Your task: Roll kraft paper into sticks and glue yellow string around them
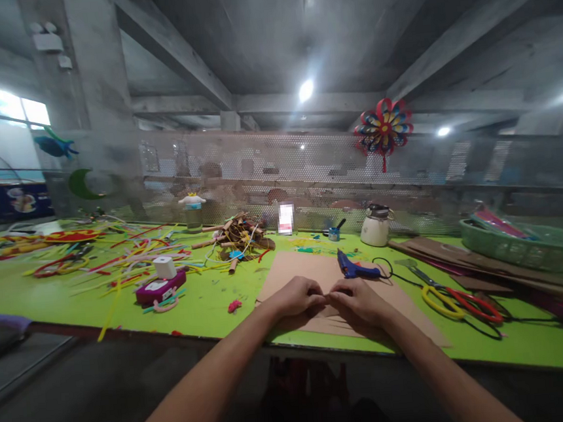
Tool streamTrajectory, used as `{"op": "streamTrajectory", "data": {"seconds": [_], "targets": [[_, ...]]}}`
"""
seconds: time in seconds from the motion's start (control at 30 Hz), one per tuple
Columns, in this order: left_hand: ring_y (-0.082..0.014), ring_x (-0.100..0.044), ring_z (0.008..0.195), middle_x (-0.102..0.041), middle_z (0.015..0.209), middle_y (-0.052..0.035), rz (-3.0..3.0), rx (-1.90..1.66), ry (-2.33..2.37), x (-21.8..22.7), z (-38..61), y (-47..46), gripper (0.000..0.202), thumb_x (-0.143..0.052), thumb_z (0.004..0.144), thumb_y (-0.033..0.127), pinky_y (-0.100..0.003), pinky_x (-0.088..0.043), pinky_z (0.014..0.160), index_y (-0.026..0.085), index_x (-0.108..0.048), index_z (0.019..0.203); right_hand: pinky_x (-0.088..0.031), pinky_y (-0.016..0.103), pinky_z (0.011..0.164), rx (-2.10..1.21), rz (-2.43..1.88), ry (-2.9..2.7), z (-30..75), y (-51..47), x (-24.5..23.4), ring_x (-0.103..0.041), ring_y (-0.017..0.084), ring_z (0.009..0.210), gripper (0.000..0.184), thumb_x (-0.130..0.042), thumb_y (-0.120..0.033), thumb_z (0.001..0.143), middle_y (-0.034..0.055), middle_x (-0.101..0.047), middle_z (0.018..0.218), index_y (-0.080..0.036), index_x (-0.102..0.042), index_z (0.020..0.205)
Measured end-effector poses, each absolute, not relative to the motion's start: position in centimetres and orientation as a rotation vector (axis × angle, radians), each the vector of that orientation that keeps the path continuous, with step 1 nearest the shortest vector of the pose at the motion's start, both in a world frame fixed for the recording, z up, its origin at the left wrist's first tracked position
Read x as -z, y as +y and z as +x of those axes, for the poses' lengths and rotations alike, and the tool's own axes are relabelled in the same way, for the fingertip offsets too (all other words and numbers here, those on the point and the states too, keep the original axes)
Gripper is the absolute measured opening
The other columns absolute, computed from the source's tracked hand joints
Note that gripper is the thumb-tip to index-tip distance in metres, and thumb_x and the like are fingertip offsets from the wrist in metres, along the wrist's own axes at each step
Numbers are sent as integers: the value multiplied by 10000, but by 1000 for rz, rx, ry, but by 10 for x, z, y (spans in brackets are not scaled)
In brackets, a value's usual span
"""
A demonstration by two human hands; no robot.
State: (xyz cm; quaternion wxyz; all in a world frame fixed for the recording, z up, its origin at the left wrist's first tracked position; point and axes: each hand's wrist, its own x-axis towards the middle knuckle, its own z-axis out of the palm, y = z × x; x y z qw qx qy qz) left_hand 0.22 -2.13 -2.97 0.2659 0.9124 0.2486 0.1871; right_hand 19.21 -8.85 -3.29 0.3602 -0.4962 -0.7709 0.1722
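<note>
Left hand (296, 296) and right hand (361, 299) knuckle to knuckle, fingertips closed in a pinch on a small brown cardboard piece (328, 312). Piece mostly hidden under the fingers, so long axis and heading impossible to tell. Underneath, a large flat brown cardboard sheet (311, 267), near edge almost at the front edge of the lime-green table (211, 302). Just beyond the right hand, a blue glue gun (356, 270) on the sheet's far side. Further right, yellow-and-red-handled scissors (450, 301), apart from the sheet. To the left, only a small red scrap (234, 305) between sheet and purple box (161, 288), white tape roll (165, 267) on top.
</note>
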Motion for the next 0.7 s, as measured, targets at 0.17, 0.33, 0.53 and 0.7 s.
{"op": "streamTrajectory", "data": {"seconds": [0.17, 0.33, 0.53, 0.7], "targets": [[-113, -511, 609, -631, 700, -34, 2398, -533, 652, 31, 6, -21, 330, -523, 769, 402, -201, -372, 560, 102, -652, 813, -421, 250, 633, -469, -1265, -1962, 194, -92, 32, -556, 158, 688, 214, -525, -293, 770, 50, -647, 729, -128, -659, 744], [-109, -496, 589, -605, 671, -24, 2332, -524, 610, 32, 10, -18, 331, -534, 748, 409, -203, -368, 537, 98, -636, 795, -395, 234, 569, -505, -1279, -1863, 198, -89, 36, -521, 139, 636, 231, -583, -336, 718, 36, -611, 671, -118, -654, 686], [-124, -512, 635, -622, 722, -34, 2378, -542, 630, 30, 6, -12, 324, -512, 754, 398, -216, -375, 568, 101, -637, 789, -349, 217, 489, -606, -1264, -1718, 202, -85, 42, -456, 103, 542, 250, -604, -361, 701, 2, -543, 593, -115, -620, 662], [-126, -518, 624, -622, 697, -26, 2408, -495, 686, 30, 0, -9, 281, -511, 740, 347, -212, -372, 553, 101, -639, 786, -371, 223, 505, -670, -1262, -1819, 201, -91, 37, -490, 115, 561, 262, -577, -369, 742, 14, -566, 622, -115, -643, 743]]}}
